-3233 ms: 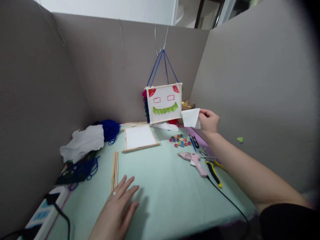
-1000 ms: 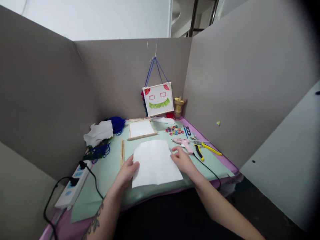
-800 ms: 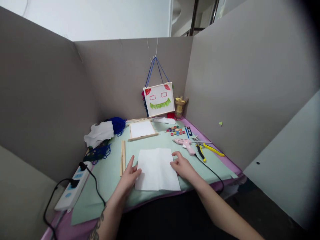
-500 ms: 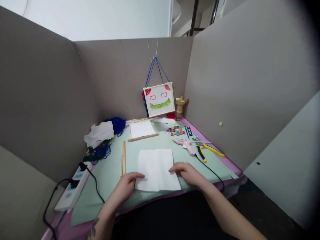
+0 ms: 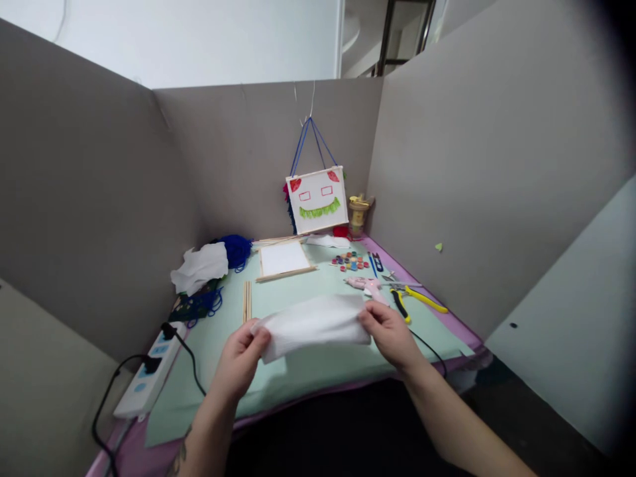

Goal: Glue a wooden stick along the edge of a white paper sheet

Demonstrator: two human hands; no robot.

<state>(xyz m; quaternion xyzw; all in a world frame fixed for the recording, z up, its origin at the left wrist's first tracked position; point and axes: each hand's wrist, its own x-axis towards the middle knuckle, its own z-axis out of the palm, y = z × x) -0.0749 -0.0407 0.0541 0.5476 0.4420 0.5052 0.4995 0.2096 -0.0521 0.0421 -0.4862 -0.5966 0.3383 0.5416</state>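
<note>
1. Thumb [image 5: 260, 340] of the left hand [image 5: 238, 358] and its fingers are clamped on the left end of a white cloth [image 5: 313, 324].
2. The right hand [image 5: 390, 331] pinches the opposite end of the cloth, thumb on top.
3. Between the two hands the cloth hangs in a wide strip, raised above the green-covered table [image 5: 318, 371] and casting a shadow below.
4. Just beyond the cloth's left end lie thin wooden sticks [image 5: 247, 301], side by side.
5. Behind the cloth's right end, partly hidden, is a pink glue gun [image 5: 365, 284]; yellow-and-black pliers [image 5: 427, 299] lie to the right.
6. Farther beyond the cloth are a stick-framed white panel [image 5: 283, 259] and small paint pots [image 5: 354, 264].
7. Left of the cloth sit blue yarn [image 5: 237, 250], crumpled white fabric [image 5: 201, 265] and a power strip [image 5: 149, 374].
8. Well behind the cloth, a decorated panel [image 5: 318, 180] hangs on blue cords, with red rectangles and green fringe.
</note>
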